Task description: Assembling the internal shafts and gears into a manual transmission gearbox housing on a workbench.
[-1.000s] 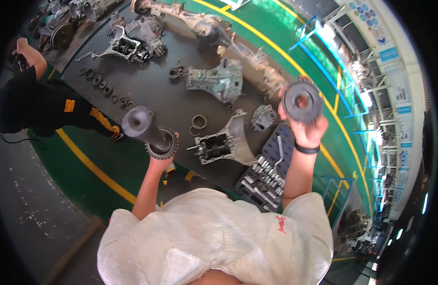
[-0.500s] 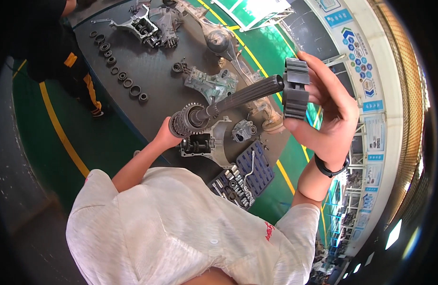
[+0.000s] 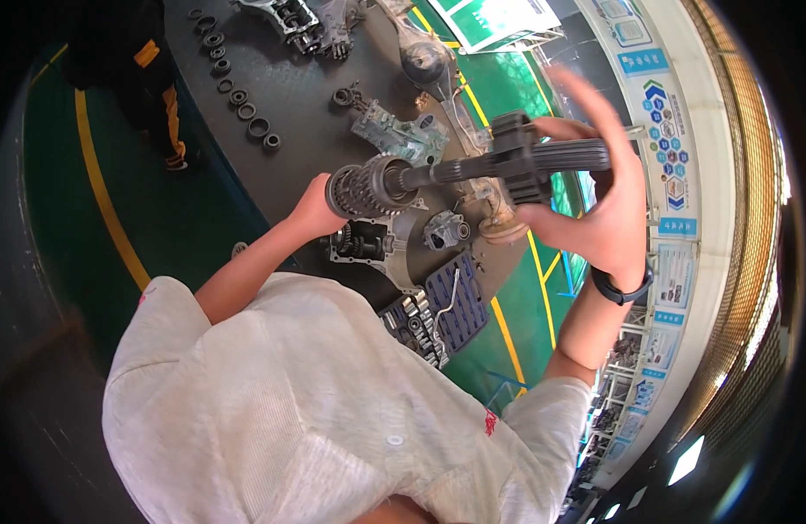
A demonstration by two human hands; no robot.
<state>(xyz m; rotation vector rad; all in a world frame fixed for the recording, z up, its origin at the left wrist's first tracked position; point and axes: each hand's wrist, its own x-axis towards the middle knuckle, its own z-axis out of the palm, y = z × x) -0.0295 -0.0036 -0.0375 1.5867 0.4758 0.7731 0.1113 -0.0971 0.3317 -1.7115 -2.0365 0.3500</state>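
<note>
My left hand (image 3: pixel 314 210) is closed round the geared end of a dark transmission shaft (image 3: pixel 455 168), by its toothed gears (image 3: pixel 368 187). The shaft points to the right, roughly level. A black ribbed synchronizer hub (image 3: pixel 518 159) sits around the shaft, short of its splined free end (image 3: pixel 578 155). My right hand (image 3: pixel 608 196) curves about that end with the thumb at the hub's lower edge and a finger at its upper edge. The index finger is raised away. Part of the grip is hidden behind the shaft.
On the dark table (image 3: pixel 289 87) lie a row of bearings and rings (image 3: pixel 247 111), an open gear housing (image 3: pixel 368 240), a grey casing (image 3: pixel 399 131) and a small cast part (image 3: pixel 447 230). A socket set (image 3: pixel 416 325) stands nearby. Another person (image 3: pixel 128 61) stands at the left.
The hub was off the shaft's tip in my right hand; now it is around the shaft, some way in from the end. The shaft has swung flatter and the view has shifted.
</note>
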